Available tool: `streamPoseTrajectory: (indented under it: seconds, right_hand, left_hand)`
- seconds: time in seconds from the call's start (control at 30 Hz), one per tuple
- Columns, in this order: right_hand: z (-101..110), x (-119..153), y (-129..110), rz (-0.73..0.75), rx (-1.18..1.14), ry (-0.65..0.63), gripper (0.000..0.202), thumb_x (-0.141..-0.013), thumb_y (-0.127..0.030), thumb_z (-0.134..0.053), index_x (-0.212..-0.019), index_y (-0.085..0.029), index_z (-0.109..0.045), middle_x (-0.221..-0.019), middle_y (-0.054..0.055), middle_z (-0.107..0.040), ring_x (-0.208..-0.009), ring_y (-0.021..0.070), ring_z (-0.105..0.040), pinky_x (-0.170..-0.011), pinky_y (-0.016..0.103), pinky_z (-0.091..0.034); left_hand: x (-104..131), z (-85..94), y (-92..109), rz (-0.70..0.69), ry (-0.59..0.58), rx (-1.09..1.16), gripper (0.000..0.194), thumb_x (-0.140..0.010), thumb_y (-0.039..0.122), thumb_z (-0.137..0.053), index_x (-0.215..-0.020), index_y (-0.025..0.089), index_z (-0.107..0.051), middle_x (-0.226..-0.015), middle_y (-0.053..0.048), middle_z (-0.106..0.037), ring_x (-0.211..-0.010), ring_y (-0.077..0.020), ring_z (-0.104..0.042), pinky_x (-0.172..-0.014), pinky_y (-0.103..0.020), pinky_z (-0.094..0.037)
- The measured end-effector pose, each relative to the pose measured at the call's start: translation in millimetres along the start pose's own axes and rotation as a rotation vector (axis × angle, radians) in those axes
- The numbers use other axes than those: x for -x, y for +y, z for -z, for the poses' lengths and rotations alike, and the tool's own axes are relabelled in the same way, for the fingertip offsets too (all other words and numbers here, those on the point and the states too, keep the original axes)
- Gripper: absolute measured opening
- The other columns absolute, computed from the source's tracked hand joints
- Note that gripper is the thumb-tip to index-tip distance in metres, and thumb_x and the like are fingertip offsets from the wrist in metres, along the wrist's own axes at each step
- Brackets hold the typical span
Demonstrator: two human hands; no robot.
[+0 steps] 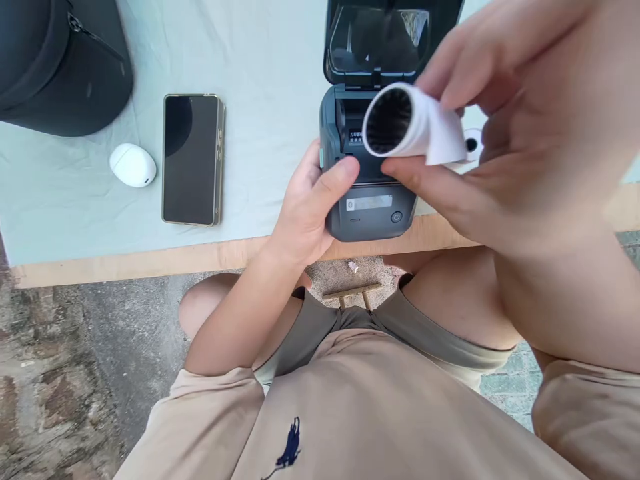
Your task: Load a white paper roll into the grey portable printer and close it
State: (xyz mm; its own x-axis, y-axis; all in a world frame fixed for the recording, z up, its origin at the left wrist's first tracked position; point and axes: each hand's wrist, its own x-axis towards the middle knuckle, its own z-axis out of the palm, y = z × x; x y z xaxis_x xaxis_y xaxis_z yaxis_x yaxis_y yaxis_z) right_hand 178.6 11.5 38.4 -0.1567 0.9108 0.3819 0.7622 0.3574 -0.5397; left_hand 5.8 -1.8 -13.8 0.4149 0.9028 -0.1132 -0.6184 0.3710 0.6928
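Note:
A small dark grey printer (373, 223) stands at the table's front edge, its black lid (395, 40) swung up and its inner bay exposed. My left hand (313, 207) grips the printer's left side, with the thumb over the bay's rim. Above the printer's right part, my right hand (480, 127) holds a white paper roll (443, 130) between thumb and fingers. The roll's hollow end faces left, and a loose flap of paper hangs from it. Behind that roll, a second small white roll (477, 141) shows partly; the rest of it is hidden.
On the pale-clothed table (250, 60) lie a dark phone (191, 160) and a white oval case (133, 165). A black zippered bag (65, 67) stands at the back left. The wooden table edge (150, 263) runs in front, above my knees.

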Motion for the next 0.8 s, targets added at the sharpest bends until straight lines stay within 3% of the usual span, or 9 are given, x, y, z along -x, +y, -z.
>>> streamPoseTrajectory:
  seconds: [0.13,0.2,0.4,0.5,0.63,0.7,0.8]
  right_hand:
    - [-3,-3,-12,0.177,0.180,-0.088,0.007,-0.082,-0.028,-0.051,-0.079,-0.022,-0.050,-0.095,0.005,-0.061,-0.096,0.0225,-0.058,-0.077,0.037,-0.044]
    - [-3,-2,-12,0.204,0.199,-0.111,0.005,-0.085,-0.024,-0.047,-0.081,-0.021,-0.048,-0.098,0.006,-0.061,-0.097,0.0220,-0.058,-0.075,0.035,-0.044]
    - [-4,1,-5,0.238,0.187,-0.178,0.006,-0.085,-0.029,-0.054,-0.083,-0.023,-0.055,-0.103,0.000,-0.065,-0.097,0.0205,-0.062,-0.076,0.035,-0.046]
    - [-3,0,-4,0.265,0.271,-0.115,0.014,-0.087,-0.036,-0.051,-0.082,-0.024,-0.056,-0.101,-0.001,-0.065,-0.095,0.0218,-0.061,-0.079,0.037,-0.045]
    - [-4,5,-6,0.332,0.261,-0.044,0.016,-0.087,-0.037,-0.048,-0.079,-0.024,-0.054,-0.082,0.000,-0.064,-0.081,0.0208,-0.062,-0.070,0.036,-0.041]
    - [-6,10,-8,0.384,0.220,-0.057,0.013,-0.087,-0.032,-0.049,-0.078,-0.023,-0.053,-0.077,-0.001,-0.064,-0.077,0.0188,-0.063,-0.068,0.035,-0.039]
    - [-8,16,-9,0.466,0.138,-0.078,0.013,-0.087,-0.034,-0.052,-0.080,-0.023,-0.055,-0.086,-0.004,-0.068,-0.085,0.0169,-0.065,-0.071,0.034,-0.038]
  left_hand:
    - [3,0.6,-2,0.000,0.038,-0.044,0.020,-0.085,0.026,-0.060,-0.103,0.023,-0.054,-0.089,0.001,-0.062,-0.091,-0.0149,-0.067,-0.081,-0.026,-0.056]
    - [3,0.1,-2,0.007,0.039,-0.076,0.021,-0.085,0.028,-0.060,-0.103,0.023,-0.054,-0.089,0.002,-0.061,-0.089,-0.0148,-0.067,-0.077,-0.025,-0.056]
    - [3,-1.6,-1,0.001,0.047,-0.115,0.019,-0.083,0.033,-0.062,-0.099,0.025,-0.055,-0.092,0.001,-0.060,-0.089,-0.0154,-0.065,-0.075,-0.024,-0.054]
    - [2,-1.7,1,0.024,0.045,-0.093,0.021,-0.082,0.032,-0.063,-0.099,0.025,-0.054,-0.093,0.001,-0.061,-0.089,-0.0159,-0.065,-0.074,-0.025,-0.055]
    - [0,0.1,1,0.029,0.050,-0.081,0.023,-0.080,0.035,-0.065,-0.098,0.025,-0.054,-0.092,0.000,-0.063,-0.088,-0.0179,-0.066,-0.072,-0.027,-0.055]
    - [-1,1.3,0,0.015,0.065,-0.063,0.022,-0.082,0.038,-0.062,-0.098,0.024,-0.054,-0.091,-0.001,-0.064,-0.094,-0.0207,-0.066,-0.076,-0.031,-0.056]
    - [-2,2.7,0,-0.005,0.069,-0.071,0.023,-0.079,0.039,-0.063,-0.097,0.026,-0.056,-0.093,-0.002,-0.067,-0.112,-0.0275,-0.060,-0.087,-0.039,-0.054]
